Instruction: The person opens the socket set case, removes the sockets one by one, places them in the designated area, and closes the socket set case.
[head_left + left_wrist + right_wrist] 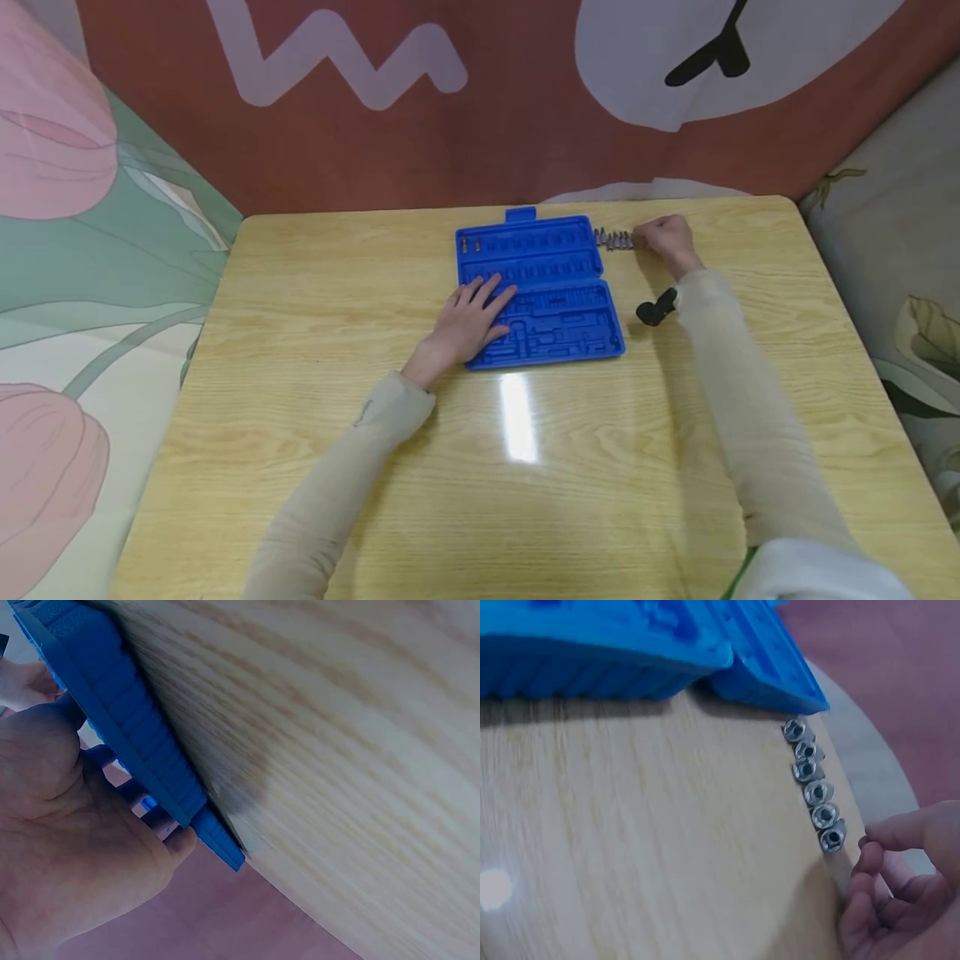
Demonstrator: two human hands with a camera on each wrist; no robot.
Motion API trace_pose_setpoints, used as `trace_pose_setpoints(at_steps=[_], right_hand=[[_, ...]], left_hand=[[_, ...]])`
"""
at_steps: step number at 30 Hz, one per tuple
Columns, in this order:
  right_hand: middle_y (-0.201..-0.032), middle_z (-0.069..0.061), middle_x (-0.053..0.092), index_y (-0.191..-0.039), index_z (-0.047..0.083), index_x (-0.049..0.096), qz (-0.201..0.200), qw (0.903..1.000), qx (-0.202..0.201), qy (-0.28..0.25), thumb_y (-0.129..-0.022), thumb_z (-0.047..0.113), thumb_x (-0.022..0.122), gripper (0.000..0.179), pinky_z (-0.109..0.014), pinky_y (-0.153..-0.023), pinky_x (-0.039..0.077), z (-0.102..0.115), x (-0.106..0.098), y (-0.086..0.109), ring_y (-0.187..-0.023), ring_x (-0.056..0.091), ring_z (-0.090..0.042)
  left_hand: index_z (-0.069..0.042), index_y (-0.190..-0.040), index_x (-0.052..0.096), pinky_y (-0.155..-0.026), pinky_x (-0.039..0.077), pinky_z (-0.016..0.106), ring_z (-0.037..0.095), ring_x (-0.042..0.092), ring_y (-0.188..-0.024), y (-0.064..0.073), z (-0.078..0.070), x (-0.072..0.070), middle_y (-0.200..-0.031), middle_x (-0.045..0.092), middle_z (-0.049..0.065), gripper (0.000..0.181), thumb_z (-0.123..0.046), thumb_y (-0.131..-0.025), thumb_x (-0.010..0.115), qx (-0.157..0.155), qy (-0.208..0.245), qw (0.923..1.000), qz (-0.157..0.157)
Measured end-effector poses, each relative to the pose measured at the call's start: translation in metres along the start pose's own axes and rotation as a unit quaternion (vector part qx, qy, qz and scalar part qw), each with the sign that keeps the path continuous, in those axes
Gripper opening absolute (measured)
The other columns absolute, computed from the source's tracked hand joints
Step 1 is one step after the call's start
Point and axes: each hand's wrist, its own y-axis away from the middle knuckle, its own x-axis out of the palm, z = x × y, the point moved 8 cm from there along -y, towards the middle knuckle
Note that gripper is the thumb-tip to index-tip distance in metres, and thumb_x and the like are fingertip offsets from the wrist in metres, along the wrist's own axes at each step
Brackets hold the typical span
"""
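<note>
A blue plastic case [555, 321] lies unfolded on the wooden table, its two halves full of moulded slots. Two small metal pieces [477, 244] stand in the upper half's left slots. My left hand [465, 321] rests on the case's left side with fingers spread; the left wrist view has the palm beside the case's wall. Off the upper right corner runs a row of several small metal sockets [817, 793], hollow ends showing. At the row's outer end my right hand [904, 881] pinches a small dark piece [864, 841] between thumb and forefinger, mostly hidden by the fingertips.
The light wood table [300, 333] ends at a reddish-brown printed backdrop [517, 158] just behind the case. A black device [656, 308] sits against the right cuff. The case's latch tab [521, 215] points to the table's back edge.
</note>
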Motion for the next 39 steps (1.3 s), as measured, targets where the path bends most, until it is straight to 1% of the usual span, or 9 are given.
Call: trace_pose_setpoints(at_steps=[3, 6, 8, 10, 14, 20, 23, 31, 39], right_hand=[[-0.076, 0.000, 0.063, -0.079, 0.004, 0.069, 0.032, 0.9994, 0.002, 0.012, -0.094, 0.019, 0.060, 0.023, -0.029, -0.061, 0.043, 0.005, 0.007, -0.002, -0.062, 0.048, -0.012], [-0.112, -0.013, 0.062, -0.116, -0.004, 0.064, 0.066, 0.9962, -0.004, 0.057, -0.098, 0.027, 0.056, 0.037, -0.035, -0.078, 0.047, 0.020, 0.020, 0.002, -0.090, 0.057, -0.019], [-0.127, -0.016, 0.055, -0.124, -0.006, 0.060, 0.078, 0.9919, -0.024, 0.098, -0.098, 0.030, 0.054, 0.044, -0.038, -0.086, 0.045, 0.034, 0.033, 0.006, -0.103, 0.054, -0.023], [-0.124, -0.017, 0.056, -0.122, -0.006, 0.061, 0.090, 0.9884, -0.043, 0.114, -0.098, 0.029, 0.054, 0.043, -0.040, -0.088, 0.045, 0.051, 0.052, 0.011, -0.106, 0.052, -0.026], [-0.102, -0.015, 0.064, -0.114, -0.004, 0.067, 0.118, 0.9815, -0.086, 0.123, -0.096, 0.024, 0.061, 0.034, -0.032, -0.071, 0.050, 0.078, 0.100, 0.015, -0.083, 0.058, -0.023], [-0.092, -0.017, 0.069, -0.107, -0.005, 0.072, 0.156, 0.9771, -0.112, 0.092, -0.093, 0.018, 0.066, 0.027, -0.030, -0.066, 0.055, 0.095, 0.150, 0.019, -0.076, 0.064, -0.026], [-0.088, -0.017, 0.070, -0.104, -0.007, 0.072, 0.147, 0.9792, -0.115, 0.080, -0.092, 0.015, 0.066, 0.025, -0.030, -0.065, 0.055, 0.099, 0.158, 0.020, -0.071, 0.065, -0.025], [-0.088, -0.020, 0.071, -0.101, -0.008, 0.073, 0.133, 0.9736, -0.133, 0.130, -0.091, 0.011, 0.066, 0.022, -0.032, -0.069, 0.053, 0.106, 0.167, 0.029, -0.068, 0.064, -0.022], [-0.072, -0.014, 0.068, -0.088, -0.009, 0.074, 0.125, 0.9718, -0.139, 0.143, -0.090, 0.010, 0.066, 0.020, -0.028, -0.061, 0.040, 0.105, 0.173, 0.031, -0.056, 0.049, -0.015]], left_hand=[[-0.023, -0.157, 0.011, -0.115, 0.014, 0.048, 0.033, 0.010, -0.145, -0.001, -0.003, 0.000, -0.161, 0.008, 0.009, 0.064, -0.048, -0.103, 0.034, 0.001, 0.000, 1.0000, -0.002], [-0.022, -0.157, 0.012, -0.115, 0.015, 0.049, 0.034, 0.010, -0.145, -0.003, -0.007, -0.001, -0.161, 0.009, 0.009, 0.064, -0.047, -0.103, 0.035, 0.004, 0.000, 1.0000, -0.006], [-0.023, -0.157, 0.012, -0.115, 0.015, 0.049, 0.033, 0.010, -0.145, -0.004, -0.008, -0.001, -0.161, 0.008, 0.009, 0.064, -0.047, -0.103, 0.035, 0.004, -0.001, 1.0000, -0.007], [-0.023, -0.157, 0.012, -0.115, 0.015, 0.049, 0.033, 0.010, -0.145, -0.004, -0.008, 0.000, -0.161, 0.008, 0.009, 0.064, -0.048, -0.102, 0.035, 0.000, -0.004, 1.0000, -0.007], [-0.024, -0.157, 0.012, -0.115, 0.015, 0.048, 0.033, 0.010, -0.145, -0.005, -0.010, 0.002, -0.161, 0.008, 0.008, 0.064, -0.049, -0.102, 0.034, -0.005, -0.010, 0.9999, -0.005], [-0.026, -0.157, 0.011, -0.116, 0.014, 0.047, 0.032, 0.009, -0.145, -0.011, -0.025, 0.003, -0.161, 0.006, 0.007, 0.064, -0.051, -0.102, 0.033, -0.001, -0.017, 0.9999, -0.001], [-0.026, -0.156, 0.012, -0.116, 0.014, 0.047, 0.032, 0.010, -0.145, -0.014, -0.033, 0.002, -0.161, 0.007, 0.007, 0.064, -0.051, -0.102, 0.032, 0.005, -0.020, 0.9998, -0.005], [-0.027, -0.156, 0.013, -0.116, 0.014, 0.047, 0.030, 0.010, -0.146, -0.017, -0.038, 0.000, -0.161, 0.008, 0.006, 0.064, -0.052, -0.101, 0.033, 0.005, -0.023, 0.9997, -0.003], [-0.026, -0.156, 0.014, -0.115, 0.015, 0.046, 0.031, 0.012, -0.145, -0.015, -0.039, -0.001, -0.161, 0.010, 0.007, 0.064, -0.052, -0.101, 0.034, 0.014, -0.020, 0.9997, -0.009]])
